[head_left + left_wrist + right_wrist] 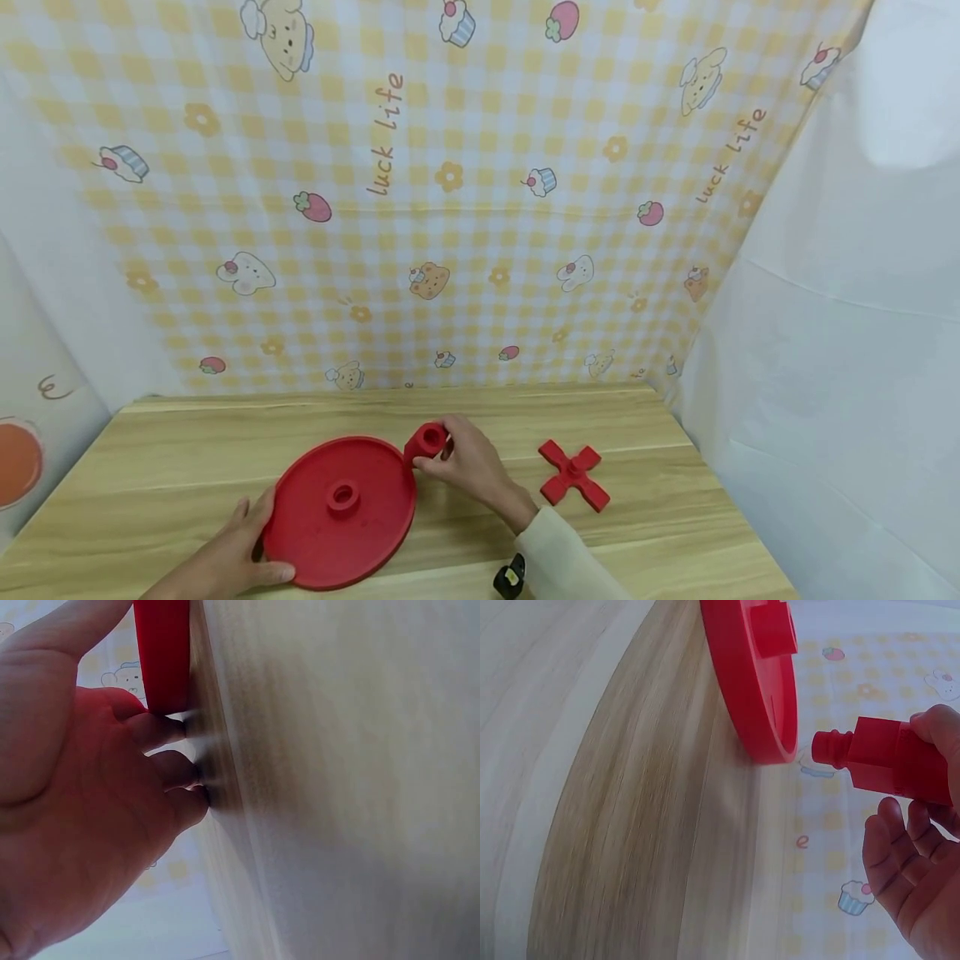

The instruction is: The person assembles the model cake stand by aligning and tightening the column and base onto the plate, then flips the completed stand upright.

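A round red plate (378, 529) with a raised rim and a hollow socket (342, 497) at its centre lies on the table. My left hand (228, 554) holds its near left edge between the thumb and fingers; the left wrist view shows the fingertips low by the tabletop. In my right hand (476, 467) is a red hexagonal post (877, 754), pinched between thumb and fingers beside the plate's far right rim. The post has a narrow ridged neck at one end, with a round hole showing at the other. In the right wrist view, the neck points towards the plate's side.
To the right on the wooden table (660, 533) lies a red cross-shaped piece (573, 472) with a short central stub. A black device (510, 577) is by the right sleeve (566, 554). Behind the table hangs a yellow checked cloth (480, 250), with white sheeting (840, 333) at the right.
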Demonstrator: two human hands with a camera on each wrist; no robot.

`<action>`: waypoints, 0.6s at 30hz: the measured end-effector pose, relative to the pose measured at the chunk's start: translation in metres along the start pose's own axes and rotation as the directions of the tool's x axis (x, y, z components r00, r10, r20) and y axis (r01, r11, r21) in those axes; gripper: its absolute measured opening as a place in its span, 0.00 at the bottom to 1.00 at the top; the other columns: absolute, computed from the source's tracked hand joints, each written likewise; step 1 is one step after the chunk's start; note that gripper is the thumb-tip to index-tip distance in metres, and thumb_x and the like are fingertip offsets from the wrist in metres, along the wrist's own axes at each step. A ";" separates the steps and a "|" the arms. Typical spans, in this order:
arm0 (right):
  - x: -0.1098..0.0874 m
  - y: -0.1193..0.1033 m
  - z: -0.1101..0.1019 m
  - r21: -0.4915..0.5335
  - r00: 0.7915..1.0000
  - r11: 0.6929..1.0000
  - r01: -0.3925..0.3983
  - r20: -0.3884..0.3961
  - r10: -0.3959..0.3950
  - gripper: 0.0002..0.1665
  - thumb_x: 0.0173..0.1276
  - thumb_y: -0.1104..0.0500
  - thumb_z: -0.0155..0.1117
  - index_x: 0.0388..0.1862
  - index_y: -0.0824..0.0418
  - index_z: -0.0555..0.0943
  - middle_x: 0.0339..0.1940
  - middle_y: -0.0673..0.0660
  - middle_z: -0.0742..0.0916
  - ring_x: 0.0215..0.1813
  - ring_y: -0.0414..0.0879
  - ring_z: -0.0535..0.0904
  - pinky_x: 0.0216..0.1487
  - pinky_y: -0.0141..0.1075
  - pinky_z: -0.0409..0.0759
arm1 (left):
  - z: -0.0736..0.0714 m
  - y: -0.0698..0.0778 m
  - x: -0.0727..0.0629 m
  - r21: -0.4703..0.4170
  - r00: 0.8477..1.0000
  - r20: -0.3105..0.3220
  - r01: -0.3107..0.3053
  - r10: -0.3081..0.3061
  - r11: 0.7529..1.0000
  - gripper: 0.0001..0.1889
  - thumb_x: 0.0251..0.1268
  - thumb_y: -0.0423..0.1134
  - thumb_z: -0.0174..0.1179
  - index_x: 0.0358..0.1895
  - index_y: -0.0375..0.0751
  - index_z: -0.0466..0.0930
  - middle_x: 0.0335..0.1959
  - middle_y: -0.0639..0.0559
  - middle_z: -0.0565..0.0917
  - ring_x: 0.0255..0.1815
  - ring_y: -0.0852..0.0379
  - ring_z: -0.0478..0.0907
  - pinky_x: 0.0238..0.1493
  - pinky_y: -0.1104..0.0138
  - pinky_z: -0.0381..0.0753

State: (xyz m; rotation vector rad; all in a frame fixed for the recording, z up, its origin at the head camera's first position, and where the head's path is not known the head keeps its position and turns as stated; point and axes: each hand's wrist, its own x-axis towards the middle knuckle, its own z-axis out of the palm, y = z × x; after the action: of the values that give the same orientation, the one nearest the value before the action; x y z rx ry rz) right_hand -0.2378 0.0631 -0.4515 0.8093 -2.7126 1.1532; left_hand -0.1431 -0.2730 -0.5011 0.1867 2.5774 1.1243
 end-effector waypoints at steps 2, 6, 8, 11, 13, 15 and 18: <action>0.002 -0.002 0.002 0.003 1.000 1.000 -0.005 0.008 0.005 0.25 0.60 0.51 0.76 0.51 0.59 0.79 0.43 0.51 0.82 0.37 0.42 0.78 0.35 0.25 0.76 | 0.000 0.000 0.000 0.003 1.000 -0.001 -0.010 0.010 1.000 0.59 0.55 0.47 0.73 0.74 0.18 0.39 0.70 0.15 0.53 0.67 0.09 0.36 0.58 0.29 0.66; 0.005 -0.007 0.006 0.032 1.000 0.999 -0.005 0.029 0.004 0.24 0.61 0.51 0.75 0.53 0.57 0.79 0.44 0.49 0.84 0.41 0.38 0.78 0.40 0.26 0.78 | 0.000 0.001 -0.001 -0.002 1.000 -0.001 -0.013 0.013 1.000 0.59 0.55 0.47 0.73 0.74 0.18 0.39 0.71 0.15 0.52 0.67 0.09 0.35 0.58 0.27 0.62; 0.007 -0.009 0.008 0.061 0.999 0.998 -0.004 0.044 0.002 0.24 0.61 0.52 0.75 0.53 0.56 0.79 0.45 0.48 0.85 0.42 0.36 0.79 0.42 0.29 0.81 | 0.000 0.003 -0.001 0.001 1.000 -0.003 -0.008 0.008 1.000 0.60 0.54 0.48 0.74 0.74 0.18 0.39 0.71 0.16 0.53 0.67 0.09 0.35 0.59 0.28 0.63; 0.009 -0.012 0.012 0.106 0.998 0.994 -0.009 0.069 0.001 0.23 0.62 0.53 0.75 0.54 0.56 0.78 0.44 0.47 0.86 0.43 0.35 0.80 0.44 0.33 0.83 | 0.000 0.004 -0.001 0.015 1.000 -0.009 -0.006 0.006 1.000 0.60 0.53 0.48 0.74 0.75 0.18 0.40 0.71 0.16 0.55 0.67 0.09 0.36 0.58 0.29 0.65; 0.011 -0.014 0.015 0.131 0.996 0.991 -0.005 0.084 -0.006 0.23 0.62 0.53 0.74 0.54 0.56 0.78 0.43 0.47 0.86 0.43 0.35 0.80 0.45 0.35 0.84 | 0.000 0.005 -0.002 0.029 1.000 -0.017 -0.011 0.012 1.000 0.60 0.52 0.48 0.75 0.74 0.18 0.41 0.70 0.16 0.56 0.67 0.09 0.37 0.58 0.30 0.67; 0.012 -0.017 0.019 0.146 0.996 0.989 -0.002 0.093 -0.012 0.23 0.62 0.54 0.74 0.53 0.56 0.78 0.43 0.47 0.87 0.43 0.34 0.80 0.45 0.35 0.85 | 0.000 0.005 -0.002 0.033 1.000 -0.018 -0.012 0.013 0.999 0.60 0.52 0.48 0.75 0.74 0.18 0.41 0.70 0.16 0.56 0.67 0.09 0.37 0.57 0.30 0.67; 0.014 -0.021 0.024 0.160 0.995 0.987 0.006 0.100 -0.023 0.22 0.62 0.54 0.74 0.53 0.56 0.78 0.43 0.47 0.87 0.43 0.34 0.80 0.45 0.33 0.84 | 0.000 0.004 -0.002 0.030 1.000 -0.015 -0.010 0.010 0.999 0.60 0.52 0.48 0.75 0.74 0.18 0.41 0.71 0.17 0.54 0.67 0.09 0.37 0.57 0.30 0.68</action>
State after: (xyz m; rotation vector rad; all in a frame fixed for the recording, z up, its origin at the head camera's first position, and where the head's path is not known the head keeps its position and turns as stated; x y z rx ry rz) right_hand -0.2359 0.0287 -0.4514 0.9306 -2.7152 1.3777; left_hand -0.1417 -0.2708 -0.4974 0.1993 2.6103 1.0951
